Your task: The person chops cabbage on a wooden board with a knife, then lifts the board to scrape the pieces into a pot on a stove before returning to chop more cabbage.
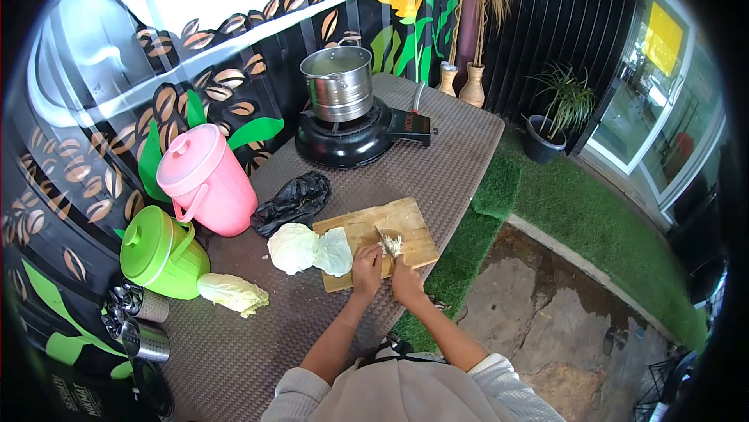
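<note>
A wooden cutting board lies at the table's front edge, with a small heap of pale shredded cabbage on it. My left hand is curled on the board, its fingertips pressed on cabbage at the heap's left side; most of that piece is hidden under the fingers. Beside it, my right hand grips a knife whose blade points away from me, next to the shreds. A cut cabbage leaf overlaps the board's left edge, touching a larger cabbage piece on the table.
A napa cabbage and a black plastic bag lie to the left. Behind them stand a pink lidded jug and a green one. A steel pot sits on a black gas stove at the back. Metal utensil holders stand at left.
</note>
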Tool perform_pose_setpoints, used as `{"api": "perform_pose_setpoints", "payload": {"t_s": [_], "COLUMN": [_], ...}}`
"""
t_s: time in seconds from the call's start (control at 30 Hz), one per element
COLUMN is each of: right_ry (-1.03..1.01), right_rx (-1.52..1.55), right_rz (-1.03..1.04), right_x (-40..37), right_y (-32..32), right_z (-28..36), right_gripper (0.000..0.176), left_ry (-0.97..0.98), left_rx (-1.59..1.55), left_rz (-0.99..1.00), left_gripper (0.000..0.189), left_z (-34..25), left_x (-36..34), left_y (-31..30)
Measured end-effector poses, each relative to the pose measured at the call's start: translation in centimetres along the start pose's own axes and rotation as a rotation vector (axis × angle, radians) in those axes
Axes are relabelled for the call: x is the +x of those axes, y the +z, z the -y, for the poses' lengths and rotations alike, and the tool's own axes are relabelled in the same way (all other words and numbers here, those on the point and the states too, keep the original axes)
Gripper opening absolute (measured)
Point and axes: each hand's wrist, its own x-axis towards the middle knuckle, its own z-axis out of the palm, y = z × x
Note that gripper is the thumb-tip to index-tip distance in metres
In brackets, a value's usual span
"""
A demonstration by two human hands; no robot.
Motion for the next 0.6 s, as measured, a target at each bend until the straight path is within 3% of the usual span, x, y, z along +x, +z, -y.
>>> {"api": "perform_pose_setpoints", "payload": {"t_s": [0.2,0.3,0.47,0.6], "right_ry": [-0.081,-0.108,-0.010,0.004], "right_rx": [-0.049,-0.032,-0.017,0.029], "right_rz": [-0.036,0.079,-0.054,-0.020], "right_x": [2.3,2.2,0.5,1.3], "right_y": [-0.3,-0.8,0.5,-0.1], "right_z": [-0.6,-1.0,0.2,0.7], "right_gripper": [0.034,0.036,0.036,0.035], "left_ry": [-0.007,-0.029,-0.038,-0.023], "left_rx": [-0.025,-0.035,-0.050,-0.056], "left_rz": [0.024,0.029,0.014,0.016], "left_gripper": [0.014,0.013,0.013,0.013], "left_z": [0.3,0.4,-0.1,0.3], "left_x": [0.0,0.0,0.2,0.0], "left_y": [0.2,0.1,0.0,0.0]}}
